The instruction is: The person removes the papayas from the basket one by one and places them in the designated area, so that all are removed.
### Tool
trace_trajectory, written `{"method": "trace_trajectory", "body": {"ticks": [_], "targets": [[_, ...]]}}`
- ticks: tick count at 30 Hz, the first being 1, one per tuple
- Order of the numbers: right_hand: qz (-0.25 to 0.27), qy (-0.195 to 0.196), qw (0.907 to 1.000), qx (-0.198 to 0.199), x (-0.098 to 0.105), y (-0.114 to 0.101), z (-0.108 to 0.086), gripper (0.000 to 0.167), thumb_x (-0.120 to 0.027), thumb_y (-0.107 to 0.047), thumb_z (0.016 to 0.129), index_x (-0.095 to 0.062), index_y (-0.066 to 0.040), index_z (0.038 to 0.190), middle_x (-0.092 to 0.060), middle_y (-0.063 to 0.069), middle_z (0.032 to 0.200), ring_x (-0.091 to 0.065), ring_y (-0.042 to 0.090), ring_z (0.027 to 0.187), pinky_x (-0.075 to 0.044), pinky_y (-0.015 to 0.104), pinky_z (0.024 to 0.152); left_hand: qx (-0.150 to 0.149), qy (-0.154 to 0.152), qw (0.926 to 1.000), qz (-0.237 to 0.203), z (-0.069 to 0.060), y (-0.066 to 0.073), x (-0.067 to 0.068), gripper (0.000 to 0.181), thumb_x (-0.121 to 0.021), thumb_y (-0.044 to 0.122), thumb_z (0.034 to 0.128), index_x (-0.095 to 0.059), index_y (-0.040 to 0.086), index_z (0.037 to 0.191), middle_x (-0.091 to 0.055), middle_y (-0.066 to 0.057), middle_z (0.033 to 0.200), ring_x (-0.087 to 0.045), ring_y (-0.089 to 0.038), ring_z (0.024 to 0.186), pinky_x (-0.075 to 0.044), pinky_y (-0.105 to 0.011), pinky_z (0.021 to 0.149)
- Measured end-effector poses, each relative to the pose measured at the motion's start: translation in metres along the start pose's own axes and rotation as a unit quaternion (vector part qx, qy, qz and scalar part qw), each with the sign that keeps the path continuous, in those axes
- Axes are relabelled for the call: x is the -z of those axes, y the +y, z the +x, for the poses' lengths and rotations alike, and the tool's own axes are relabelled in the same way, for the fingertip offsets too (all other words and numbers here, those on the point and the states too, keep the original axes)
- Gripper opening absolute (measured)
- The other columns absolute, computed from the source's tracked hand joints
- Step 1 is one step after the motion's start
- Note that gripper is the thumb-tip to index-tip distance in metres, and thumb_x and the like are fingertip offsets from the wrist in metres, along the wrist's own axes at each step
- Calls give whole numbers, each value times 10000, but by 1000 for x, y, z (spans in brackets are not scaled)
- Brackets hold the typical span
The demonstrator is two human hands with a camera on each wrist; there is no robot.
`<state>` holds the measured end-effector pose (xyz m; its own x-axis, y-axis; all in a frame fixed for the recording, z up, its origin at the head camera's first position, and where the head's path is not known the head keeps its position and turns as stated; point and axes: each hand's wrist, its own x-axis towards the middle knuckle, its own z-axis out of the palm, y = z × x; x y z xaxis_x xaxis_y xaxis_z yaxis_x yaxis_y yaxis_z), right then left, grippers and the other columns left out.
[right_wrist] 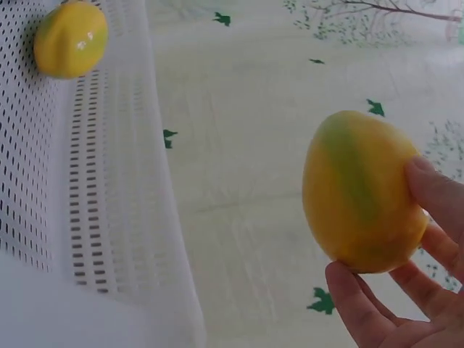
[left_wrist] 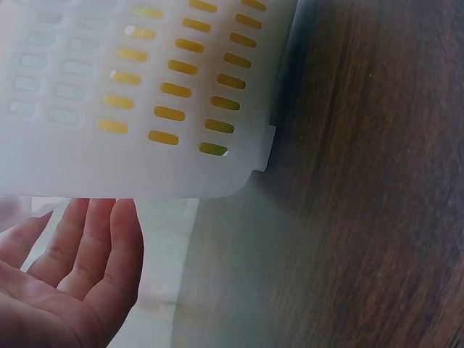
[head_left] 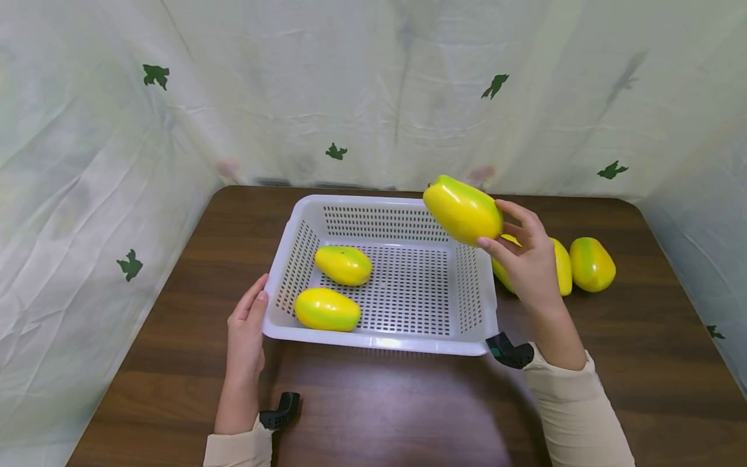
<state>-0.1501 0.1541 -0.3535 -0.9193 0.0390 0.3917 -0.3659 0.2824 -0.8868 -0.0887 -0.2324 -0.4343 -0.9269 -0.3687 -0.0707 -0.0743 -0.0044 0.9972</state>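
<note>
- Papaya [head_left: 463, 211] — held between right hand's [head_left: 528, 253] thumb and fingers, raised near the white basket's [head_left: 379, 341] right rear corner.
- Left hand [head_left: 245, 334]: fingers fairly straight, touching the left rim.
- Two papayas [head_left: 343, 265] inside; more papayas [head_left: 592, 264] on the desk [head_left: 397, 402].

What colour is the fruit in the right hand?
The fruit is yellow with a green streak, clearest in the right wrist view.
</note>
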Motion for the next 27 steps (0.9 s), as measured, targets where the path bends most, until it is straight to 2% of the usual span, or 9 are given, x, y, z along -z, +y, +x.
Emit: {"method": "trace_trajectory", "body": {"ticks": [8,15,20,27], "targets": [[-5,417,9986,-332,17,3,-17,554,-683,-48,776,-484,-147,1284,-425,21,1261,-502,215,1042,-453,199,816,-60,-21,10000,53,-1,1,0,381,-486,315,925,-512,200,1287,-459,-24,1316,-482,-201,1111,-482,-223,750],[-159,733,9946,-723,29,15,-35,558,-682,-45,777,-477,-147,1287,-430,13,1252,-493,192,1045,-446,185,818,-67,-53,9999,54,-1,2,0,393,-482,319,926,-501,188,1297,-454,-25,1322,-486,-192,1105,-483,-224,752],[-390,957,9921,-709,35,28,-50,562,-682,-5,765,-488,-120,1280,-458,24,1236,-519,166,1027,-454,165,784,-80,-54,10000,20,-1,1,1,413,-486,318,924,-488,164,1307,-457,-28,1319,-487,-195,1102,-483,-225,748],[-356,1137,9904,-699,40,46,-72,574,-661,89,747,-485,-55,1274,-443,41,1228,-537,118,976,-454,139,751,-71,-47,10000,43,0,1,0,417,-485,320,924,-485,158,1309,-458,-23,1317,-483,-207,1110,-481,-226,751]]}}
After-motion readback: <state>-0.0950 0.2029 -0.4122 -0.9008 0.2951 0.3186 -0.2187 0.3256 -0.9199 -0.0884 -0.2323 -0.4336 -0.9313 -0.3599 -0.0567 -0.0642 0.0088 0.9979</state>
